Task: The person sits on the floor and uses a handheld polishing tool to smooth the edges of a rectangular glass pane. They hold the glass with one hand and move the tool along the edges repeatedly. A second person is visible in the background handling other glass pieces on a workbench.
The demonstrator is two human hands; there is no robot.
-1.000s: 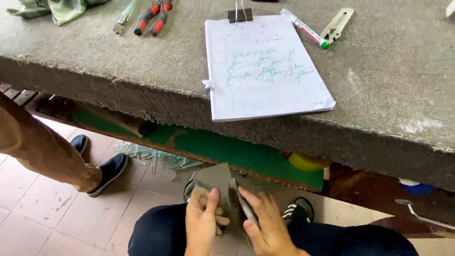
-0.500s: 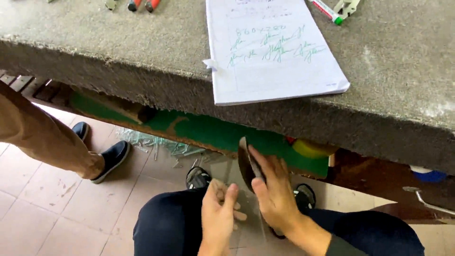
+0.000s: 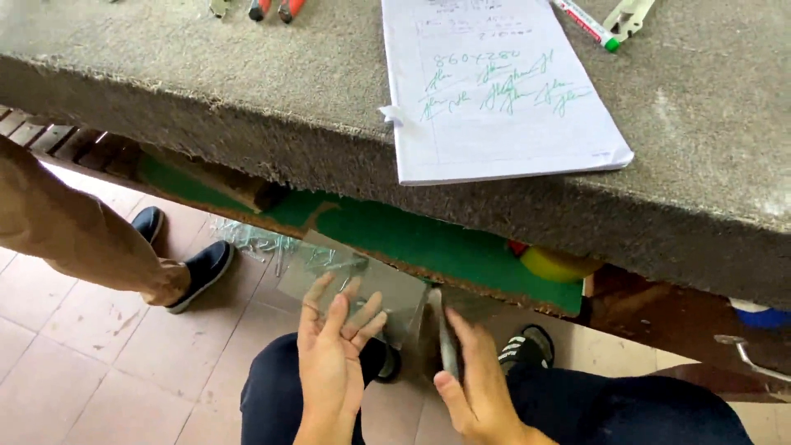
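Glass panes sit low in the head-camera view, below the edge of a workbench, over the seated person's lap. One clear glass sheet (image 3: 362,284) lies flat beneath the left hand (image 3: 332,356), whose fingers are spread wide and unclenched, palm resting on or just over the pane; actual contact is hard to confirm through the glass. A second glass piece (image 3: 435,330) stands nearly on edge, just beside the first, and the right hand (image 3: 474,381) grasps it, with the thumb along its near face and the fingers behind. Both hands hover above dark trousers (image 3: 626,408), with black shoes (image 3: 527,346) visible on the tiled floor (image 3: 99,363).

Above, a grey felt-covered workbench (image 3: 206,91) fills the upper half. On it lies a sheet of white paper (image 3: 503,124) with green handwriting, overhanging the front edge slightly. A marker with a green cap (image 3: 587,23) rests beyond the paper, and red-handled tools (image 3: 272,8) show at the top edge. Under the bench runs a green board (image 3: 412,239), with a yellow roll (image 3: 556,264) tucked behind. At left, another person's tan-trousered leg (image 3: 66,231) and dark shoe (image 3: 198,272) stand on the tiles.
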